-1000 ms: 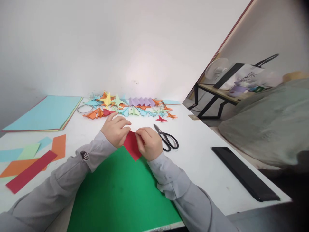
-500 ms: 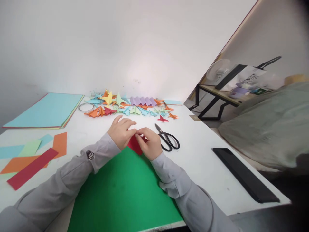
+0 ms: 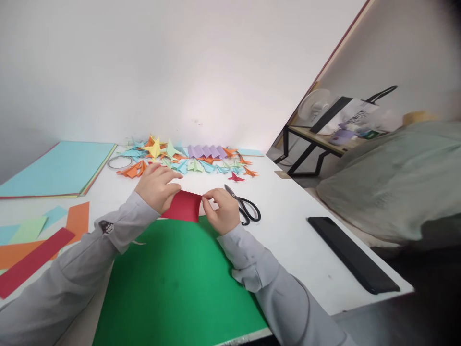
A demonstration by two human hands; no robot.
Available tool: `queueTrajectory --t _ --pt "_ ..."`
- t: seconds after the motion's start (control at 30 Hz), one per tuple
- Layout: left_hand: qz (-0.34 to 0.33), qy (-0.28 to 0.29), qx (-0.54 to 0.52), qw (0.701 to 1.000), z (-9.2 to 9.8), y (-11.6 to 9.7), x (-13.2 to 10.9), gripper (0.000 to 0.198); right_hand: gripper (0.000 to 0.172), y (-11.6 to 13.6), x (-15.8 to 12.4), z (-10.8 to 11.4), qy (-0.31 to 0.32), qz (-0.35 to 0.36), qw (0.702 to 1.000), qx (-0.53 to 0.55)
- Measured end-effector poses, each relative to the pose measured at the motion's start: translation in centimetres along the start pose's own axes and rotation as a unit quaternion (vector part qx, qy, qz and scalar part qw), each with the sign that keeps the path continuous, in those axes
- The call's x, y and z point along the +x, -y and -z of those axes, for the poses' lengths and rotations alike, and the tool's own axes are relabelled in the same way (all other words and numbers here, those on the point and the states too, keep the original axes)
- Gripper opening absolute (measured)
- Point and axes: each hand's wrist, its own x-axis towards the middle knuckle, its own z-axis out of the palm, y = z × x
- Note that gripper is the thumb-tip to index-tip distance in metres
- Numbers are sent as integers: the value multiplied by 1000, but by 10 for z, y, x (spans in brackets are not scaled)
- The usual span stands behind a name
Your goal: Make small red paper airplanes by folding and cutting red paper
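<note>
A piece of red paper point(image 3: 183, 206) stretches between my two hands, just above the far edge of a green mat point(image 3: 180, 283). My left hand point(image 3: 156, 186) grips its left end with the thumb below, the other fingers reaching over the top. The paper's upper right corner is pinched between the thumb and fingertips of my right hand point(image 3: 221, 209). Black-handled scissors point(image 3: 245, 205) lie just beyond my right hand on the white table, blades pointing away.
Folded paper shapes point(image 3: 169, 149) crowd along the wall, near a wire coil point(image 3: 120, 162). Large coloured sheets point(image 3: 57, 168) are stacked at left, with loose strips point(image 3: 36, 262) nearer. A black flat case point(image 3: 351, 254) lies at right.
My left hand has moved left, away from my right hand, and the red paper is now spread out flat between them. The whole view has shifted slightly.
</note>
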Motion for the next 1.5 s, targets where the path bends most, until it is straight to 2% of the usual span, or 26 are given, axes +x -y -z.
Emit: queueTrajectory --t 0.5,0.77,0.83,0.97,1.1,1.2,1.3,1.4,1.5 --pt "22 44 9 999 -1 -4 2 21 10 -10 -2 -3 -4 -74 996 -53" --pt "64 20 7 998 3 6 2 22 10 -22 -2 -2 0 -173 981 -86" --pt "61 24 4 998 2 4 2 22 7 -21 -3 -3 0 -161 982 -103" --pt "24 33 -12 999 -4 -10 1 22 29 -6 -2 -3 15 -38 995 -95" --pt "-4 42 -46 998 -10 -22 0 25 17 9 -1 -3 103 58 991 -64" --pt "-14 59 -93 994 -9 -14 -1 24 16 9 -2 -4 127 63 989 -43" --pt "9 66 -120 991 -5 1 -1 24 17 3 -2 -4 111 37 992 -46" --pt "61 29 -128 989 -1 9 -1 24 18 -1 -2 -3 82 9 996 -46" --pt "66 -3 -151 986 0 4 -1 20 18 1 -2 -3 88 11 995 -34"
